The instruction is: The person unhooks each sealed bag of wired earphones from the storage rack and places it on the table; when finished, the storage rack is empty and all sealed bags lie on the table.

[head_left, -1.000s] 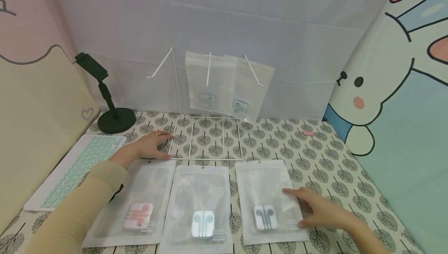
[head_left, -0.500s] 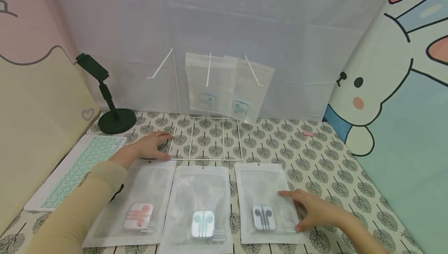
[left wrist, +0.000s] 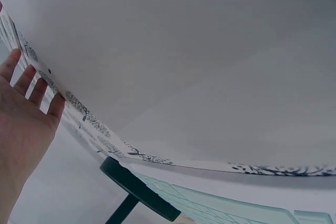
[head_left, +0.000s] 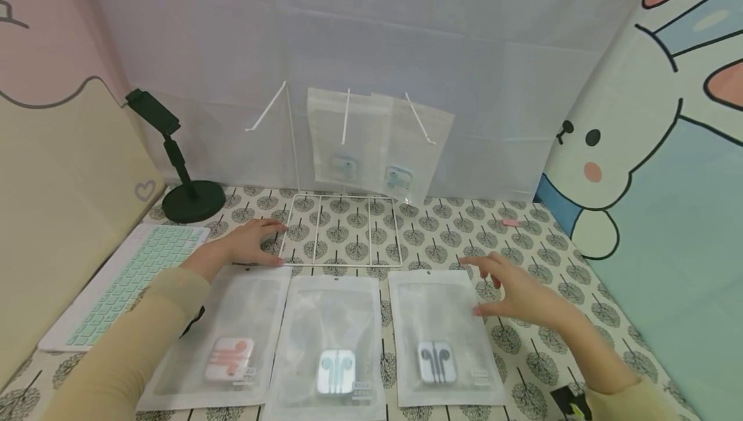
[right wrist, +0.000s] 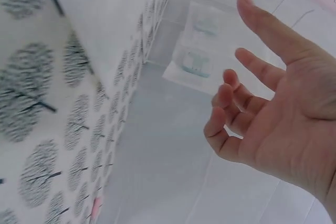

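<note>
My left hand [head_left: 253,242] rests at the left side of the white wire rack [head_left: 342,265], fingers relaxed and holding nothing. Over the right edge of the rightmost clear pouch hovers my right hand [head_left: 516,289], fingers loosely bent around air. That pouch [head_left: 435,305] lies flat with dark grey earphones [head_left: 437,362] in a square case. Beside it are a pouch [head_left: 333,308] with mint earphones [head_left: 336,371] and a pouch [head_left: 249,302] with pink earphones [head_left: 229,358]. Two more pouches [head_left: 351,118] hang from the rack's hooks, each with blue earphones; the left hook [head_left: 267,106] bears nothing.
A mint and white keyboard [head_left: 136,285] lies along the left side, partly behind my left sleeve. Behind it stands a dark green phone stand [head_left: 193,200]. A small pink piece [head_left: 511,222] sits at the back right of the tree-patterned cloth. Cartoon-printed curtains enclose the sides.
The rightmost pouch shifted slightly left and straightened under my right hand. Then that hand lifted off it and moved away toward the rack. My left hand stayed in place.
</note>
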`<act>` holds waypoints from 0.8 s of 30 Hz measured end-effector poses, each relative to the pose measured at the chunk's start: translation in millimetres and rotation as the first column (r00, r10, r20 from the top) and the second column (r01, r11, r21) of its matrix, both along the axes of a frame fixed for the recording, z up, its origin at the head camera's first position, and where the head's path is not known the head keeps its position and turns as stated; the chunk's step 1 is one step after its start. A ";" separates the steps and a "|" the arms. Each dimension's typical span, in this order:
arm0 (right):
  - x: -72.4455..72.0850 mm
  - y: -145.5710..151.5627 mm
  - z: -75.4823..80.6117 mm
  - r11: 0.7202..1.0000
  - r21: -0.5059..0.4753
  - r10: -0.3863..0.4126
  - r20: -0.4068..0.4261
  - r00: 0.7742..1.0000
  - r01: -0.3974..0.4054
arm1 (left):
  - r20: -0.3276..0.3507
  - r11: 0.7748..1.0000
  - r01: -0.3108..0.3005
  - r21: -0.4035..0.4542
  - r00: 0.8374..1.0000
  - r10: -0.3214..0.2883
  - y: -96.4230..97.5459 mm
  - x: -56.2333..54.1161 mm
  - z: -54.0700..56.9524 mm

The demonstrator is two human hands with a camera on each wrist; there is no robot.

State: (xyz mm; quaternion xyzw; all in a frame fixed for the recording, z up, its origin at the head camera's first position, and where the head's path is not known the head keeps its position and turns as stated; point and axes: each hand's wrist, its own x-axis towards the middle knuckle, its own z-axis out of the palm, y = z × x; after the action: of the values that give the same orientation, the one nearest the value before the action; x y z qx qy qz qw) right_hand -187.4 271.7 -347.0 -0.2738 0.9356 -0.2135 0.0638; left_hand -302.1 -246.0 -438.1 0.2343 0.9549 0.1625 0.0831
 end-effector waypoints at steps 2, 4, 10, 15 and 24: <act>-9.9 -7.2 4.4 1.000 -0.022 0.010 -0.077 0.997 -0.011 | 0.002 1.000 -0.003 -0.002 1.000 0.003 -0.1 -0.6 -0.9; -19.7 -14.7 8.7 0.998 -0.055 0.025 -0.115 0.993 -0.031 | 0.004 1.000 -0.006 -0.006 1.000 0.006 -0.3 -1.2 -1.8; -54.5 -33.0 13.2 0.986 -0.155 0.038 -0.187 0.982 -0.067 | 0.001 1.000 -0.003 -0.006 1.000 0.003 -0.4 -2.0 -3.0; -81.0 -51.8 6.6 0.971 -0.228 0.027 -0.195 0.980 -0.072 | 0.008 1.000 -0.001 -0.003 1.000 0.001 -1.2 -0.7 -1.7; -124.0 -87.7 -7.4 0.946 -0.314 0.004 -0.224 0.974 -0.076 | 0.006 1.000 0.000 -0.015 1.000 0.000 -0.6 -3.1 -1.0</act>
State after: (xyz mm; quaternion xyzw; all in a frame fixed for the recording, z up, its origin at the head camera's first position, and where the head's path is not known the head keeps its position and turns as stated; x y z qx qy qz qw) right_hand -311.5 184.0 -354.4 -0.3215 0.8839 -0.3297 -0.0815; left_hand -305.2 -246.6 -439.1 0.2330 0.9558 0.1563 0.0876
